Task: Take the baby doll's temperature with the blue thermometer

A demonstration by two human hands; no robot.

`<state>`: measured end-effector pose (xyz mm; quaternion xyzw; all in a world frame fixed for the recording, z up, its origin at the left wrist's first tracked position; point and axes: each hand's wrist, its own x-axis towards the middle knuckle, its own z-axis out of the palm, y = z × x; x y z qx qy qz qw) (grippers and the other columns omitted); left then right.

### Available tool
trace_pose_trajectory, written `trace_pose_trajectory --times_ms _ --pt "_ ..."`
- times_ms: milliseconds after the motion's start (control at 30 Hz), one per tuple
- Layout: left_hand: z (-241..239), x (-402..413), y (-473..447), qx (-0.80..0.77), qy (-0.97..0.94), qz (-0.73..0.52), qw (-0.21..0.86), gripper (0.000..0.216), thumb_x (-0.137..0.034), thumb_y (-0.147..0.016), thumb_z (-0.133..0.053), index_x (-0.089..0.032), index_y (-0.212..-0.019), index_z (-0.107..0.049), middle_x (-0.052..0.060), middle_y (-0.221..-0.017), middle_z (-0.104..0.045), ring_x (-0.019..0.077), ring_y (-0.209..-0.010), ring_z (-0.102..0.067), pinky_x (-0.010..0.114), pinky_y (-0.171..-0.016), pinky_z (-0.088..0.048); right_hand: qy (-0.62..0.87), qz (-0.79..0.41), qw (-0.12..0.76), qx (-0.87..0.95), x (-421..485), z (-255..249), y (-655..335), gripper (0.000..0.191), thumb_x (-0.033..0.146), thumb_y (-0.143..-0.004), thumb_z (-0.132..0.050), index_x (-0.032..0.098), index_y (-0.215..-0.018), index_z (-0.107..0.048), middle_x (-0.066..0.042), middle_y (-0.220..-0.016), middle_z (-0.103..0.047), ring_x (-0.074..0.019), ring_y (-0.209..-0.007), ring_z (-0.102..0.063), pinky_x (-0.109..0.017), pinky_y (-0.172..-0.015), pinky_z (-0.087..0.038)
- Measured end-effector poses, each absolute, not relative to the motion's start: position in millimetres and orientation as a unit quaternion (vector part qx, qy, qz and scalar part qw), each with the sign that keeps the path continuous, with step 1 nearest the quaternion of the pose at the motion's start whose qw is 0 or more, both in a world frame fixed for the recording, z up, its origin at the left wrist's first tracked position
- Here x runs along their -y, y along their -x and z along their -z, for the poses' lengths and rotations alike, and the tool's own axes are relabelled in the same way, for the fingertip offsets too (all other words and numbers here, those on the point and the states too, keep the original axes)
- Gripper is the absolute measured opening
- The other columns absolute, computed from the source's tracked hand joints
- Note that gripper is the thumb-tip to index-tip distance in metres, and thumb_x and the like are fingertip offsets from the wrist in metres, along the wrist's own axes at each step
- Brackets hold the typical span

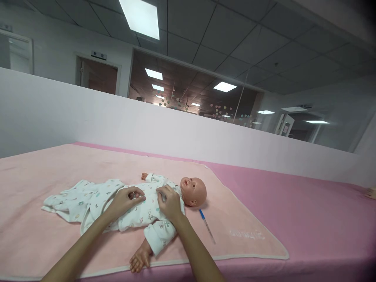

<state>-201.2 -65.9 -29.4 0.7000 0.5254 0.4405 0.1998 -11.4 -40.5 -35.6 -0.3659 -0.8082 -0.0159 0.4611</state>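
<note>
A baby doll (194, 192) lies on its back on a peach blanket (235, 219), its head toward the right. It wears a white baby outfit (147, 213) with small coloured prints. At the belly, my left hand (125, 201) is closed, thumb and fingertips pinched at the cloth. My right hand (170, 201) has its fingers curled on the chest part of the outfit, close to the doll's neck. Between the two hands a short stretch of cloth shows. What lies right under my fingertips is partly hidden.
Near the doll's head lies a slim clear stick with a blue cap (202, 214), like a thermometer or pen. Pink sheeting (308, 219) covers the table beneath the blanket. Behind the table rises a low white wall (117, 121) with glass above it.
</note>
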Motion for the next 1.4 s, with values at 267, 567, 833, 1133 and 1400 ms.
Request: trace_pose_trajectory --times_ms 267,567,833,1133,1400 --pt "28.5 67.2 201.0 -0.527 -0.697 -0.441 0.205 0.029 -0.048 -0.067 -0.056 -0.021 -0.073 -0.062 -0.002 -0.061 -0.05 0.0119 -0.058 -0.044 0.021 -0.055 -0.033 0.353 0.005 0.466 0.811 41.0 36.0 10.6 0.029 0.007 -0.074 -0.042 0.022 -0.092 -0.058 -0.001 -0.085 -0.06 -0.0126 -0.077 -0.055 -0.022 -0.068 -0.042" --pt "27.5 68.6 200.0 -0.526 -0.694 -0.445 0.207 0.029 -0.045 -0.068 -0.056 -0.02 -0.078 -0.062 -0.003 -0.062 -0.049 0.0111 -0.058 -0.043 0.021 -0.055 -0.032 0.351 0.01 0.455 0.818 37.9 39.0 12.4 0.027 0.008 -0.078 -0.04 0.023 -0.09 -0.059 0.0 -0.088 -0.063 -0.0119 -0.081 -0.057 -0.022 -0.071 -0.042" --pt "31.1 64.2 204.3 -0.528 -0.71 -0.419 0.204 0.04 -0.049 -0.069 -0.054 -0.022 -0.096 -0.063 -0.001 -0.071 -0.051 0.0123 -0.064 -0.044 0.022 -0.06 -0.034 0.383 0.02 0.454 0.804 37.3 37.4 13.6 0.016 0.016 -0.077 -0.048 0.022 -0.086 -0.06 0.0 -0.085 -0.064 -0.0133 -0.08 -0.058 -0.023 -0.072 -0.042" --pt "24.5 70.4 203.7 -0.502 -0.713 -0.426 0.241 0.031 -0.045 -0.07 -0.056 -0.024 -0.09 -0.067 0.001 -0.083 -0.059 0.0123 -0.065 -0.045 0.023 -0.06 -0.035 0.4 0.052 0.454 0.795 35.4 41.8 16.5 0.019 0.015 -0.077 -0.047 0.022 -0.089 -0.06 0.0 -0.085 -0.065 -0.0134 -0.078 -0.059 -0.022 -0.068 -0.042" --pt "26.2 68.0 204.8 -0.484 -0.718 -0.432 0.253 0.032 -0.044 -0.069 -0.056 -0.022 -0.089 -0.068 0.002 -0.087 -0.065 0.0164 -0.075 -0.053 0.025 -0.067 -0.04 0.394 0.082 0.448 0.798 35.7 42.4 16.7 0.02 0.012 -0.076 -0.046 0.021 -0.085 -0.061 0.0 -0.079 -0.065 -0.0136 -0.073 -0.059 -0.023 -0.065 -0.039"
